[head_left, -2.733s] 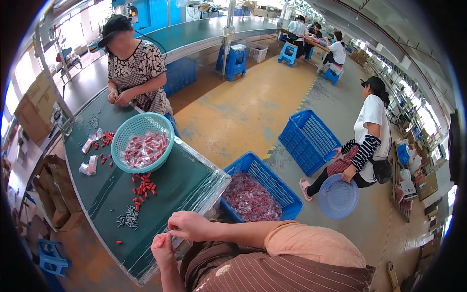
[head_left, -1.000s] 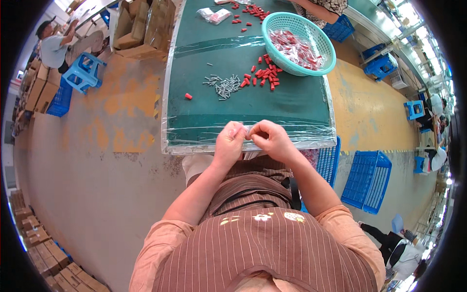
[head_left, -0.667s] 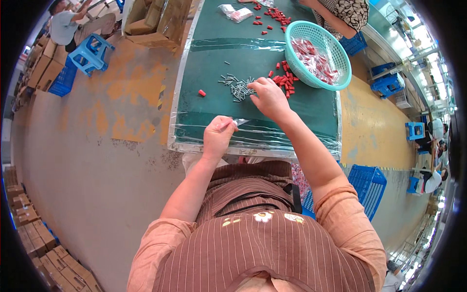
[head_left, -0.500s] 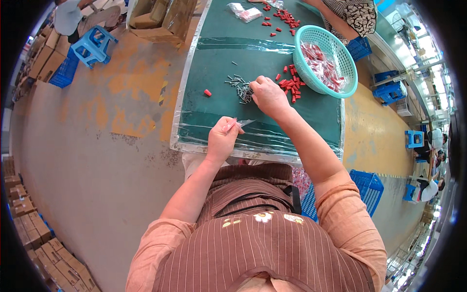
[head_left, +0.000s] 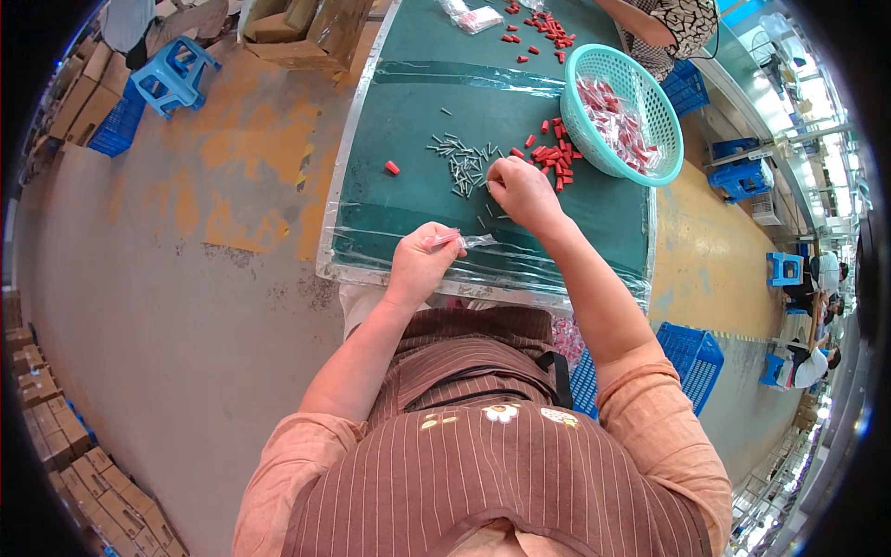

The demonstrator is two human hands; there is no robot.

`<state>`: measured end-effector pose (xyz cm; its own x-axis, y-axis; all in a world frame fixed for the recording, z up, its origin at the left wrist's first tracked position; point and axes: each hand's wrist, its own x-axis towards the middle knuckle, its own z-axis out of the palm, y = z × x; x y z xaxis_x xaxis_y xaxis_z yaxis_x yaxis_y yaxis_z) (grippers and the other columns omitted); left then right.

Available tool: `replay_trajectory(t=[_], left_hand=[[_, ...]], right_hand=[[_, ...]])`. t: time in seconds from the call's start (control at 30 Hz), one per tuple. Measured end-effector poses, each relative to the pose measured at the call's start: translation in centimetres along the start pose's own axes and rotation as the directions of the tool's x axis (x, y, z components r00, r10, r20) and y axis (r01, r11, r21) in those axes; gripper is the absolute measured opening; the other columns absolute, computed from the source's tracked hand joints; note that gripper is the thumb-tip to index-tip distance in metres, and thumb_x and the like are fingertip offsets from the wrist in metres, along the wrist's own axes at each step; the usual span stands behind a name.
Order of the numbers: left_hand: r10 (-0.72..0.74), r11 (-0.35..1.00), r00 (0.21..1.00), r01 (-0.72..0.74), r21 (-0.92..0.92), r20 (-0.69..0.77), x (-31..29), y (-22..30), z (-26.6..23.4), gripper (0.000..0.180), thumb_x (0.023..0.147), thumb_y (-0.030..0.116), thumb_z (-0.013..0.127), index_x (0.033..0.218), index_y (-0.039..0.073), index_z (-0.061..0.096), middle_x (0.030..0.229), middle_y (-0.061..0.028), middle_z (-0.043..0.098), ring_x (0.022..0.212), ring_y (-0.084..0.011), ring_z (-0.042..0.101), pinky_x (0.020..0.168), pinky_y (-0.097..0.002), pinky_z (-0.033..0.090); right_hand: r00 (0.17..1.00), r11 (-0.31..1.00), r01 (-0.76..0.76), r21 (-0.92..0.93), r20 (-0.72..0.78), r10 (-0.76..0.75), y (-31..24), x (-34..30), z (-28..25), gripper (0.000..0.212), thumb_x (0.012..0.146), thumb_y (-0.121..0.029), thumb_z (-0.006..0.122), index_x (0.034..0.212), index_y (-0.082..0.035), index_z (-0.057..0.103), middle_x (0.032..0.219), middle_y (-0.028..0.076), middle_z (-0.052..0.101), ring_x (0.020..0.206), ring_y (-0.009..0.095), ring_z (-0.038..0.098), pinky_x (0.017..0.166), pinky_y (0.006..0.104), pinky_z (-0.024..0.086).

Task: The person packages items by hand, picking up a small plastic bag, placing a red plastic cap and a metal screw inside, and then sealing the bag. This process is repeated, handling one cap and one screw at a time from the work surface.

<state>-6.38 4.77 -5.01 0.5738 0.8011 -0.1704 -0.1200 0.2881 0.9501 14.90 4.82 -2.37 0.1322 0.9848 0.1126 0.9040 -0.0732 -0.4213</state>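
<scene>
My left hand (head_left: 419, 262) pinches a small clear plastic bag (head_left: 478, 241) with a reddish end, above the near edge of the green tabletop. My right hand (head_left: 525, 193) is closed at the right side of a pile of small grey metal screws or pins (head_left: 461, 165). Its fingertips point down, and what they hold, if anything, is hidden. Loose red plastic caps (head_left: 557, 160) lie just beyond and right of that hand. One red cap (head_left: 392, 168) lies apart at the left.
A turquoise basket (head_left: 575, 111) of filled bags stands on the table's (head_left: 399, 121) right side. Another person's arm (head_left: 640, 20) reaches in at the far right. Blue crates (head_left: 691, 357) stand below right, a blue stool (head_left: 174, 76) and cardboard box (head_left: 306, 46) at left.
My right hand has shifted slightly right, off the pile, and a few metal pieces now lie nearer me. The bag in my left hand has turned and shows more. The other person's arm has drawn back.
</scene>
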Motion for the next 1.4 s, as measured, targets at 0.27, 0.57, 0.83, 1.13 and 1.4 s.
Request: replay_trajectory(t=[0.27,0.57,0.83,1.13,1.4], left_hand=[[-0.072,0.977,0.997,0.071,0.201,0.000,0.0,1.0,-0.1,0.003,0.084,0.002,0.064,0.086,0.001,0.063,0.079,-0.0022,0.064,0.073,-0.0077,0.058,0.070,-0.0228,0.048],[-0.037,0.867,0.998,0.059,0.495,-0.055,1.9,3.4,2.4,0.018,0.075,0.015,0.072,0.084,0.002,0.065,0.074,-0.0032,0.064,0.067,-0.0090,0.056,0.064,-0.0262,0.046],[-0.073,0.814,0.997,0.037,0.579,0.038,3.2,4.6,6.3,0.021,0.076,0.022,0.065,0.082,0.002,0.065,0.067,-0.0093,0.061,0.062,-0.0165,0.054,0.062,-0.0305,0.046],[-0.125,0.883,0.988,0.068,0.465,0.093,3.2,3.7,7.8,0.017,0.077,0.018,0.062,0.081,0.001,0.064,0.067,-0.0053,0.060,0.064,-0.0109,0.053,0.062,-0.0282,0.045],[-0.144,0.857,0.984,0.070,0.511,0.107,3.9,3.2,8.4,0.013,0.077,0.013,0.060,0.085,0.004,0.064,0.073,0.0026,0.059,0.064,-0.0057,0.050,0.057,-0.0236,0.041]], right_hand=[[0.885,0.443,-0.425,0.789,0.261,0.385,1.2,-1.6,-1.2,0.019,0.081,-0.012,0.063,0.094,0.002,0.067,0.083,0.005,0.067,0.072,0.013,0.062,0.068,0.0274,0.050],[0.870,-0.005,-0.376,0.926,0.356,0.341,0.0,-5.2,-4.0,0.015,0.085,-0.003,0.065,0.099,0.002,0.064,0.084,0.006,0.064,0.072,0.013,0.062,0.066,0.0251,0.052],[0.943,0.369,-0.287,0.884,0.194,0.270,-2.5,-8.0,-6.1,0.013,0.081,-0.004,0.065,0.092,0.003,0.067,0.080,0.005,0.066,0.073,0.010,0.061,0.068,0.0239,0.049],[0.965,0.815,-0.126,0.565,-0.121,0.233,-1.5,-9.5,-5.7,0.011,0.078,-0.003,0.063,0.089,-0.004,0.068,0.082,0.008,0.063,0.072,0.019,0.062,0.066,0.0291,0.049],[0.979,0.991,0.023,0.132,-0.205,0.005,-2.8,-9.5,-6.6,0.010,0.079,-0.008,0.062,0.087,-0.006,0.068,0.082,0.013,0.063,0.075,0.033,0.061,0.067,0.0371,0.049]])
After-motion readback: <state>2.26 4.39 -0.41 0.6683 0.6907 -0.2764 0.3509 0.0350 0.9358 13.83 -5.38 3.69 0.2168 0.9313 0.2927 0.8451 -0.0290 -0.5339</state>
